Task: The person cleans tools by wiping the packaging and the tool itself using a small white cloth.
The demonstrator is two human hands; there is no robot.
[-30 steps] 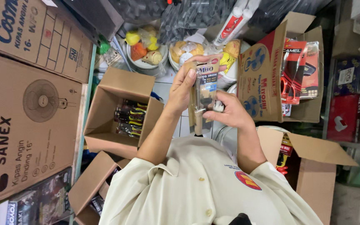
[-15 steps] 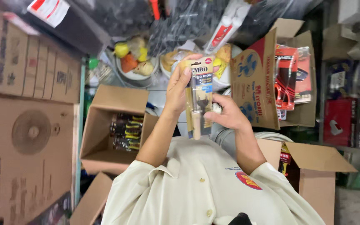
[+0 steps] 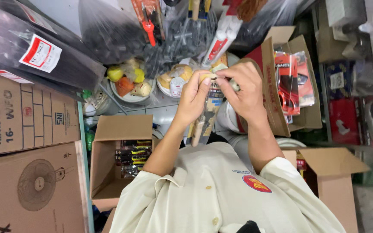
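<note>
in the head view both hands meet in front of the person's cream shirt (image 3: 212, 194), the left hand (image 3: 194, 98) closed around a clear-wrapped packet (image 3: 208, 110) with a wooden handle showing at its lower end, and the right hand (image 3: 243, 88) pinching the packet's top edge. the packet hangs above the tiled floor between an open cardboard box (image 3: 117, 159) of yellow-and-black packs and a second open box (image 3: 281, 82) of red carded tools.
</note>
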